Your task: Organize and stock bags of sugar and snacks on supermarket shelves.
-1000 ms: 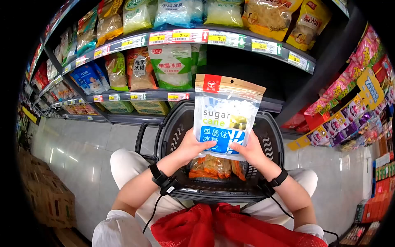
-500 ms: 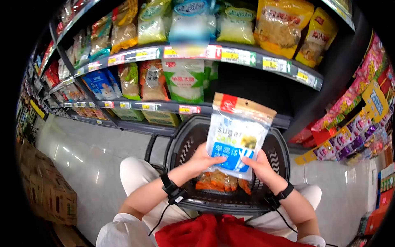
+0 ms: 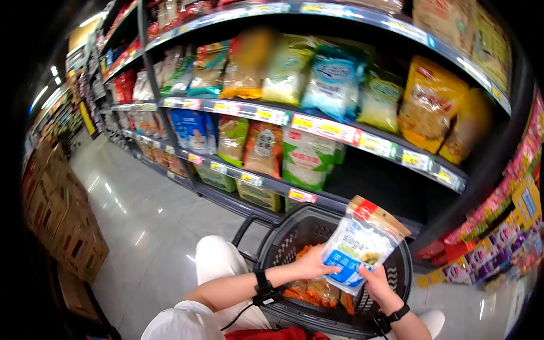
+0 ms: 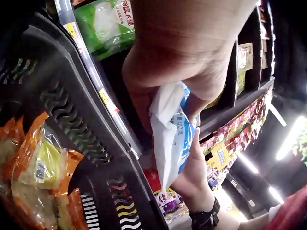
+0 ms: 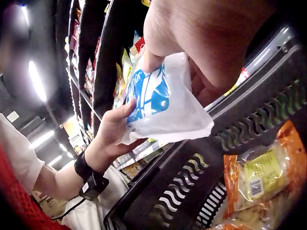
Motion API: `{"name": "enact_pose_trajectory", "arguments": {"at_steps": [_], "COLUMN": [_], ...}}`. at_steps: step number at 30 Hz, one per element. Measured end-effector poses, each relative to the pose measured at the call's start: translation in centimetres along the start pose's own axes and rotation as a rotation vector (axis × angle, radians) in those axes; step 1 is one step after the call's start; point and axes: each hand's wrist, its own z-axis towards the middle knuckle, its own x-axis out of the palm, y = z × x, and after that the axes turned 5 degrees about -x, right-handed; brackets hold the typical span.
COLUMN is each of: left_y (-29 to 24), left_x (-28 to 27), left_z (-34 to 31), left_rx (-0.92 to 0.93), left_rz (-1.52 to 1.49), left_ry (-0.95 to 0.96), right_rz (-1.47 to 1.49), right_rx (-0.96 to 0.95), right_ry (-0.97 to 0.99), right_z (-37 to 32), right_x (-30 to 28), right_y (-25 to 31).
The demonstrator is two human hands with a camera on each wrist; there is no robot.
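My left hand point(image 3: 313, 264) and right hand point(image 3: 381, 287) grip the lower half of a white and blue bag of rock sugar point(image 3: 367, 241) from its two sides. Both thumbs lie on its blue front panel, and the fingers go behind it. In the head view the bag leans to the right, its brown and red top edge toward the shelf. It is held above a black shopping basket point(image 3: 407, 272). Inside the basket lie clear packets with orange edges point(image 5: 264, 175). From the left wrist view the bag's white bottom fold point(image 4: 168, 148) shows between the hands.
A shelf with price tags point(image 3: 328, 130) runs across the front, with several sugar bags on it, such as a green and white bag point(image 3: 306, 161) and a yellow bag point(image 3: 430, 102). Cardboard boxes point(image 3: 65, 215) are stacked at the left. Hanging snack packets point(image 3: 481, 258) stand at the right.
The head view has swung left and up, so shelf, basket and hands appear farther right and lower. The bag tilts more to the right. Both hands keep their hold on it.
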Motion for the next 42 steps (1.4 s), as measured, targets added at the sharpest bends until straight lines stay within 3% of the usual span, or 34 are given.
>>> {"name": "enact_pose_trajectory", "arguments": {"at_steps": [7,13,21,24,29,36,39,42], "left_y": [0.3,-4.4,-5.7,-5.5,-3.9,-4.9,-4.2,-3.7], "left_x": [0.6,-2.5,-9.5,-11.3,-13.1,-14.0,-12.8,-12.0], "left_z": [0.2,-1.7,-3.8,-4.5,-4.6,-5.7,-5.4,-5.7], "left_rx": [0.05,0.062,0.111,0.225,0.214,0.287,0.395,0.253], "left_rz": [0.089,0.188,0.057,-0.123,-0.358,-0.687,-0.651,-0.418], "left_ry": [-0.069,-0.066,-0.36,-0.565,-0.58,-0.475,-0.482,-0.455], "right_rz": [0.173,0.187,-0.086,-0.172,-0.538,-0.659,-0.75,-0.762], "right_rx": [0.05,-0.025,-0.101,-0.104,-0.118,-0.205,-0.194,0.013], "right_ry": [-0.047,-0.075,0.088,0.129,0.123,0.119,0.143,0.139], "right_z": [0.3,1.8,8.0,9.9,11.3,11.0,10.4,8.9], "right_x": [-0.1,3.1,12.1,14.6,17.9,21.4,20.2,18.6], "right_y": [-1.0,0.2,4.0,4.4,4.7,5.8,5.6,5.5]}}
